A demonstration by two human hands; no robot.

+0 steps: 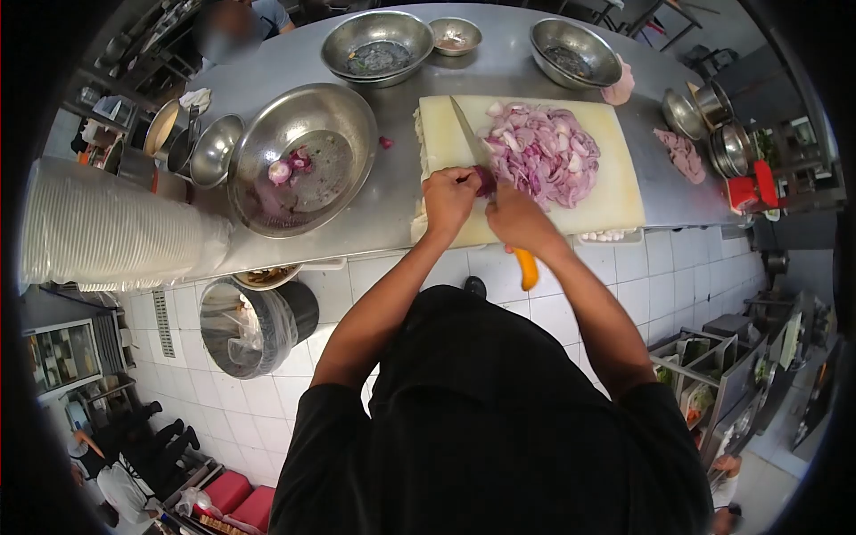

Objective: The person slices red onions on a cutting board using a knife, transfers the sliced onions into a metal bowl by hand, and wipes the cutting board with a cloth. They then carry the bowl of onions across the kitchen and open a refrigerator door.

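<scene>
Knife (466, 127) first, in the head view: our right hand (520, 217) grips it by the yellow handle (527, 268), while our left hand (451, 198) is closed narrow on a red onion piece (485, 181), which sits between both hands on the cutting board (437, 134). We judge a cut likeliest if the onion piece rolls or our left hand creeps forward, since the knife lies right beside it. Sliced onion (548, 152), heaped just ahead of our right hand, could crowd the knife and spoil a stroke. A hard push might shift the board, set at the counter's (392, 178) near edge. We can read no brand, label or writing.
</scene>
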